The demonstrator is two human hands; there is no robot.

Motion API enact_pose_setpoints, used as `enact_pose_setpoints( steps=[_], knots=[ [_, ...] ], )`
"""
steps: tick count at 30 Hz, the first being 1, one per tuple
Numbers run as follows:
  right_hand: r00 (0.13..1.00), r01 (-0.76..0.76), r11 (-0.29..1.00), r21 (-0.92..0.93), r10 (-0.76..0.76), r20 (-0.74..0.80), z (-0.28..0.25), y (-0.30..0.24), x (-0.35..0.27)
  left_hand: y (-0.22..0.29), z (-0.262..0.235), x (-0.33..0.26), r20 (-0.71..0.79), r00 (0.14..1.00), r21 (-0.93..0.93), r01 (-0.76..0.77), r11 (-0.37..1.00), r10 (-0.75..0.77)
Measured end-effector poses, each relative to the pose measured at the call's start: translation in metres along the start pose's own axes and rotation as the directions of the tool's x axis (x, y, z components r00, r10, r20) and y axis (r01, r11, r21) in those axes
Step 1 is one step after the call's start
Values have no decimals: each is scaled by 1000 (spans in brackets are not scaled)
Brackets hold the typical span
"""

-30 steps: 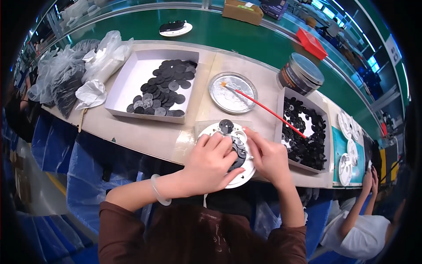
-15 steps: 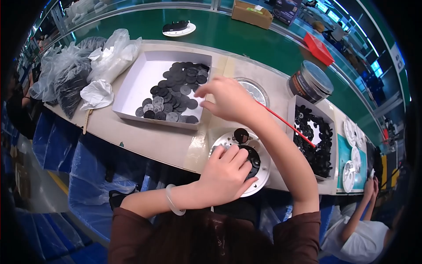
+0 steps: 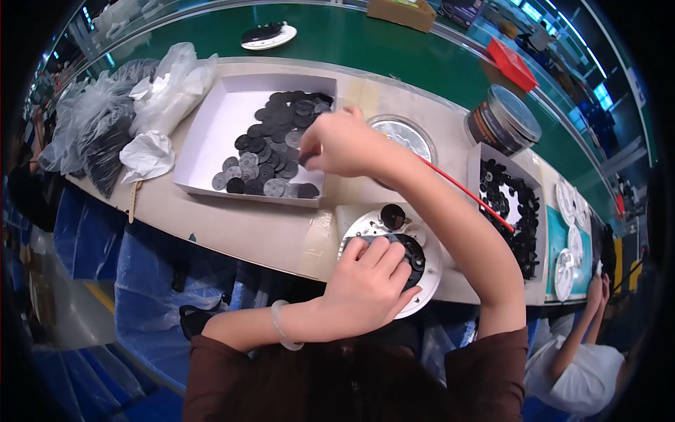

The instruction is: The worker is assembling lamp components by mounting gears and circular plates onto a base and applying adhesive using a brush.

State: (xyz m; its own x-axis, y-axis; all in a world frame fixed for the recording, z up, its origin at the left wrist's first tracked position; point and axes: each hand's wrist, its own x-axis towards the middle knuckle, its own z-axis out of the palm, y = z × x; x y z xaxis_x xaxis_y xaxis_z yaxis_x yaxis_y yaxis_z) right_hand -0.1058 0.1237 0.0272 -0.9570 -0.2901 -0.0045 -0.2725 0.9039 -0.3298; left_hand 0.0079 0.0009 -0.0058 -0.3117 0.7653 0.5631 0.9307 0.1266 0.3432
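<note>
My left hand (image 3: 369, 281), with a pale ring on its wrist, lies curled over a black round part (image 3: 413, 257) in a white round base (image 3: 427, 288). Its fingers press on that part and cover much of it. A small dark disc (image 3: 392, 216) sits near the base's far edge. My right hand (image 3: 344, 144) is over the right side of a shallow white box (image 3: 211, 133) and pinches a black disc (image 3: 307, 157), partly hidden by the fingers. Many black and grey toothed discs (image 3: 271, 148) lie loose in the box.
Right of my arm, another box (image 3: 510, 211) holds small black parts, with a red stick (image 3: 467, 190) alongside. A tub (image 3: 500, 119) and a round metal lid (image 3: 404, 137) stand behind. Plastic bags (image 3: 105, 119) lie at left. Another person's hands (image 3: 598, 292) show at far right.
My right hand has moved slightly left and down into the disc box, and a black disc now shows in its fingers. My left hand stays on the base. The whole view has shifted slightly.
</note>
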Motion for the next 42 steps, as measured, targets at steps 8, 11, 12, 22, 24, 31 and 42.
enact_pose_setpoints(
  steps=[8, 11, 12, 22, 24, 31, 42],
  knots=[
    [918, -42, 825, 563, 253, -304, -52, 1, -118, -2, 0, -1, 43, 999, 22, 17, 1000, -18],
    [908, -86, 813, 577, 302, -291, -37, 6, -166, 2, 0, 0, 3, 1000, 35, 5, 999, -5],
    [891, -151, 760, 632, 381, -245, -31, 6, -178, 2, 0, -1, -25, 1000, 32, 5, 999, -4],
    [794, -328, 388, 861, 607, 29, -16, 3, -207, -1, -6, -3, -43, 997, -1, 70, 998, -70],
    [839, -336, 392, 856, 537, 83, -16, 6, -199, 0, -5, -2, -20, 995, 6, 94, 996, -94],
    [859, -457, 547, 701, 476, 188, -10, 4, -173, -3, -7, 0, 33, 998, 82, 54, 995, -57],
    [863, -429, 731, 531, 505, 2, -7, -5, -177, -3, -12, 10, 159, 987, 184, -42, 982, 12]
  ],
)
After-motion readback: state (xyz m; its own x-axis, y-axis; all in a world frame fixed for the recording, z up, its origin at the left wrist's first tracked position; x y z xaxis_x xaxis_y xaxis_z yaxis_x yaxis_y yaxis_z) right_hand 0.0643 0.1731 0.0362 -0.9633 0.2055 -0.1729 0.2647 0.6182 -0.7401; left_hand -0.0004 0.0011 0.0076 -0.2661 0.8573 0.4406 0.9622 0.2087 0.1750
